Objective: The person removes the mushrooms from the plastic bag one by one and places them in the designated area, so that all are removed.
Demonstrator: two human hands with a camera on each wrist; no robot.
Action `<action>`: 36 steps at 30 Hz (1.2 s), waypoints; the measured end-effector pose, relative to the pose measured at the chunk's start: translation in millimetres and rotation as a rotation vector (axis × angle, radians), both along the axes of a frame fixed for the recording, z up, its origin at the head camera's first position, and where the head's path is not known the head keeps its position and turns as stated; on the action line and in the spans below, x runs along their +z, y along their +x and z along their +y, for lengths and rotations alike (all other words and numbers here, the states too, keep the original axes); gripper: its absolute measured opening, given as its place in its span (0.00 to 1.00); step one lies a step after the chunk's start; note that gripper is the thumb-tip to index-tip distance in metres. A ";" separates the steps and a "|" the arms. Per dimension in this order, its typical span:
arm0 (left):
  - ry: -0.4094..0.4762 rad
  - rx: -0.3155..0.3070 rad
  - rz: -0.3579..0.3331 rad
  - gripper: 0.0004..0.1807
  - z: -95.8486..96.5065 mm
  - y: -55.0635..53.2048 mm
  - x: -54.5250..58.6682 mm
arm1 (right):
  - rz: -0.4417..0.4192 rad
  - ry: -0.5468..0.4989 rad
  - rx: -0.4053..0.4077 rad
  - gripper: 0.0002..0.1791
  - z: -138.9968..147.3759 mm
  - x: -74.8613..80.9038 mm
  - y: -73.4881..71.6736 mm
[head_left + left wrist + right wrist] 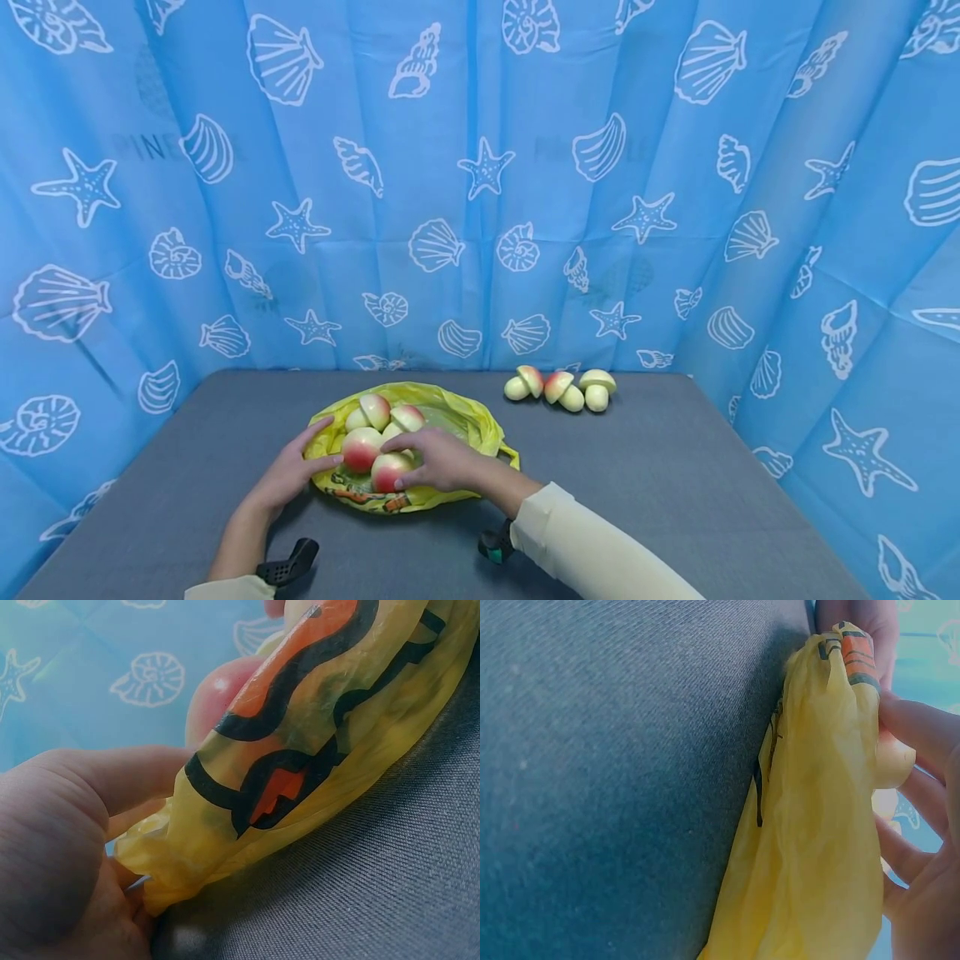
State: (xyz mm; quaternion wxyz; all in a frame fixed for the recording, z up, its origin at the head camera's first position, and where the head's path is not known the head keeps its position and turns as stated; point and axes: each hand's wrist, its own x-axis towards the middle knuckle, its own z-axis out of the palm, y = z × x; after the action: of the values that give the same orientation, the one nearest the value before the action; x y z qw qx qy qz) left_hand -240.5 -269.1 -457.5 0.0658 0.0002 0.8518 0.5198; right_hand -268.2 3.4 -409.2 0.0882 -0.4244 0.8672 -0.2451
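Observation:
A yellow plastic bag lies spread with its mouth up, and several toy mushrooms with cream stems and red-tinged caps sit inside. My left hand holds the bag's left side, its thumb over the rim beside a red cap; the left wrist view shows crumpled plastic between thumb and fingers. Reaching over the bag from the right, my right hand has its thumb and fingers around the front mushroom. In the right wrist view the bag's wall hides most of that mushroom.
Three more toy mushrooms lie in a row near the back edge of the grey table, right of the bag. A blue curtain with white shell prints hangs behind and along the sides.

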 end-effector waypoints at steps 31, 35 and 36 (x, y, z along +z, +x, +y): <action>-0.028 -0.004 -0.002 0.46 -0.6 -4.8 -2.8 | 0.159 -0.124 -0.194 0.28 44.1 10.9 -12.2; -0.024 -0.001 -0.008 0.47 -0.4 -6.2 -4.4 | 0.167 -0.140 -0.244 0.27 54.3 11.5 -16.1; -0.023 0.000 -0.009 0.47 -0.4 -6.2 -4.8 | 0.170 -0.144 -0.254 0.27 56.9 11.3 -17.3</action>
State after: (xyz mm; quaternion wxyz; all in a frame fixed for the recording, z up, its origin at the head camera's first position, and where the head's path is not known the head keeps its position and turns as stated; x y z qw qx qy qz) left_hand -246.7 -269.5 -462.3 0.0695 -0.0030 0.8574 0.5100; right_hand -285.5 60.3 -397.9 -0.0479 -0.3356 0.8984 -0.2792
